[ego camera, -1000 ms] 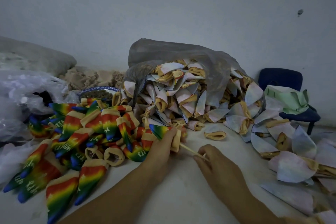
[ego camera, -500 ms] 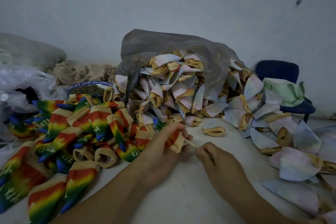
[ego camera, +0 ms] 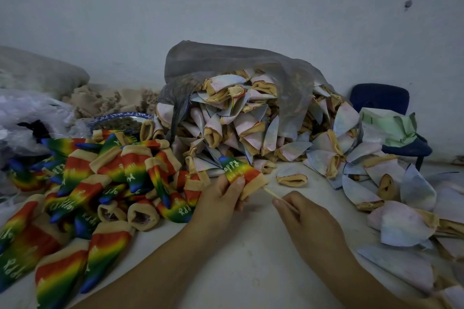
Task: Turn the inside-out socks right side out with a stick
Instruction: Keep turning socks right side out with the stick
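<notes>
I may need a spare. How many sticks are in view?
1: the stick, pinched by the right hand, enters the cuff of the rainbow sock in the left hand. Others may be hidden.

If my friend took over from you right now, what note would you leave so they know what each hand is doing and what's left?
Left hand grips one rainbow-striped fabric sock with tan cuff, colour side out.
Right hand pinches the thin pale wooden stick; its far end meets that sock's cuff.
Done: a pile of rainbow socks lies on the white table, left side.
Left: many pale inside-out socks spill from the grey plastic bag and spread to the right.
</notes>
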`<state>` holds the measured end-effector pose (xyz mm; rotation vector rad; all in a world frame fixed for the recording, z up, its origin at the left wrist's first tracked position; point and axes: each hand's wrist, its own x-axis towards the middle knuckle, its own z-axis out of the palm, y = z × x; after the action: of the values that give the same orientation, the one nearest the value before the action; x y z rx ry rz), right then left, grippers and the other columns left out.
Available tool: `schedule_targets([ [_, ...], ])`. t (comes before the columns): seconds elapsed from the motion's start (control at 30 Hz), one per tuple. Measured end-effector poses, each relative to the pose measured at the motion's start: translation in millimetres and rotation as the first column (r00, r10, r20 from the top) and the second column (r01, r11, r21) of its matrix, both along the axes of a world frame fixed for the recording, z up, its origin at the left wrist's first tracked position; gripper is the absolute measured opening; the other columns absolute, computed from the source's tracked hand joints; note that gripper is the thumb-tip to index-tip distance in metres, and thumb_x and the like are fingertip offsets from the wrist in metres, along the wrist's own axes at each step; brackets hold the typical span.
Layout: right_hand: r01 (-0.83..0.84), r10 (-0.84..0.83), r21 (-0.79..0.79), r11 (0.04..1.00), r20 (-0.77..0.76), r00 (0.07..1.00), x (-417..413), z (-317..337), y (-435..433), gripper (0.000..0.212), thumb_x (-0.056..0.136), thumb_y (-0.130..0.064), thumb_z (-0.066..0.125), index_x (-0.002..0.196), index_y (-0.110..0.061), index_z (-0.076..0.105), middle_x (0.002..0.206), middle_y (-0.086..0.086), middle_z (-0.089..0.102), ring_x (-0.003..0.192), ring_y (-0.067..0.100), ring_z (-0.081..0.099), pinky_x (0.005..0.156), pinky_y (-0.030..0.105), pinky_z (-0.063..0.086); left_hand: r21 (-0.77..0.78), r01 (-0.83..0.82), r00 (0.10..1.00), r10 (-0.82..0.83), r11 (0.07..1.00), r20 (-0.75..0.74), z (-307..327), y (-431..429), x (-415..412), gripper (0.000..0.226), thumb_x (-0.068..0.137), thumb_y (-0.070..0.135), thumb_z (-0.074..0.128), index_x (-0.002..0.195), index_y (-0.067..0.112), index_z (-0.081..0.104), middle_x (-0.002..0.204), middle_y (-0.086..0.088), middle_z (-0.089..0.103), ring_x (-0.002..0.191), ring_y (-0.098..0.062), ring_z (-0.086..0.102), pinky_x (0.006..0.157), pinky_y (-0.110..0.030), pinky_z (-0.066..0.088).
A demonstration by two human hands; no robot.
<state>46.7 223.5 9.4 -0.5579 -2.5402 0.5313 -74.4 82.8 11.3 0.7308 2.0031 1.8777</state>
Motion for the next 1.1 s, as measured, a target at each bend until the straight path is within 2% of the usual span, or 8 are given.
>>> schedule_targets([
  [0.1,0.051,-0.051,0.078,0.996,-0.009,0.999,2,3,3,0.035,0.092,-0.059,0.032,0.073,-0.031,0.044,0.06,-0.007,0.049,0.059,0.004,0.049,0.05,0.019,0.031,-0.062,0.007,0.999,-0.01,0.998,-0.043,2,-1,-1,0.029,0.101,0.038,0.047,0.083,0.022,0.062,0.054,0.019,0.056,0.053,0.008,0.05,0.052,-0.007,0.038],
  [0.2,0.094,-0.091,0.124,0.988,-0.032,0.995,3,4,6,0.038,0.091,-0.058,0.029,0.077,-0.029,0.049,0.062,-0.008,0.05,0.06,0.005,0.05,0.054,0.025,0.036,-0.098,0.026,0.997,-0.033,0.995,-0.066,7,-1,3,0.021,0.101,0.039,0.047,0.089,0.029,0.06,0.071,0.016,0.059,0.066,0.004,0.056,0.06,-0.011,0.043],
  [0.27,0.125,-0.123,0.041,0.991,-0.047,0.991,3,5,5,0.037,0.091,-0.059,0.029,0.08,-0.031,0.051,0.066,-0.011,0.056,0.062,0.003,0.052,0.056,0.027,0.039,-0.126,0.023,0.989,-0.041,0.992,-0.141,9,0,6,0.022,0.1,0.042,0.045,0.09,0.029,0.059,0.079,0.009,0.06,0.072,-0.004,0.056,0.065,-0.019,0.045],
  [0.33,0.139,-0.144,-0.095,0.986,-0.05,0.988,2,4,3,0.036,0.09,-0.06,0.03,0.079,-0.035,0.052,0.071,-0.017,0.061,0.065,-0.002,0.053,0.057,0.025,0.041,-0.061,0.042,0.983,-0.052,0.997,-0.175,10,2,10,0.025,0.101,0.04,0.045,0.088,0.025,0.061,0.074,0.007,0.064,0.068,-0.005,0.059,0.065,-0.021,0.048],
  [0.47,0.08,-0.088,-0.097,0.992,-0.083,0.993,2,7,8,0.04,0.084,-0.067,0.03,0.08,-0.035,0.054,0.07,-0.014,0.063,0.065,-0.001,0.055,0.057,0.024,0.042,0.129,0.127,0.992,-0.124,0.983,-0.034,5,2,11,0.026,0.103,0.028,0.044,0.096,0.015,0.066,0.077,0.002,0.072,0.072,-0.011,0.067,0.069,-0.019,0.051],
  [0.67,0.02,-0.02,0.003,1.0,-0.011,1.0,1,6,7,0.041,0.086,-0.064,0.031,0.078,-0.03,0.053,0.06,-0.006,0.054,0.06,0.005,0.052,0.056,0.025,0.04,0.328,0.057,0.966,-0.135,0.943,0.22,0,3,4,0.02,0.102,0.019,0.048,0.113,0.016,0.065,0.099,-0.007,0.076,0.094,-0.021,0.073,0.072,-0.02,0.055],
  [0.9,0.066,-0.066,-0.009,0.998,-0.067,0.996,8,11,14,0.032,0.089,-0.057,0.039,0.077,-0.031,0.053,0.061,-0.007,0.056,0.06,0.005,0.053,0.058,0.032,0.045,0.408,0.048,0.954,-0.162,0.912,0.251,1,2,0,0.023,0.1,0.021,0.05,0.12,0.016,0.061,0.107,-0.006,0.075,0.098,-0.021,0.073,0.071,-0.019,0.055],
  [1.1,0.136,-0.161,-0.175,0.975,-0.139,0.977,7,14,16,0.019,0.088,-0.056,0.046,0.073,-0.045,0.051,0.075,-0.012,0.064,0.072,0.003,0.055,0.064,0.032,0.047,0.389,0.136,0.953,-0.228,0.911,0.2,4,7,8,0.025,0.1,0.024,0.048,0.12,0.014,0.059,0.105,-0.007,0.076,0.1,-0.02,0.072,0.074,-0.019,0.055],
])
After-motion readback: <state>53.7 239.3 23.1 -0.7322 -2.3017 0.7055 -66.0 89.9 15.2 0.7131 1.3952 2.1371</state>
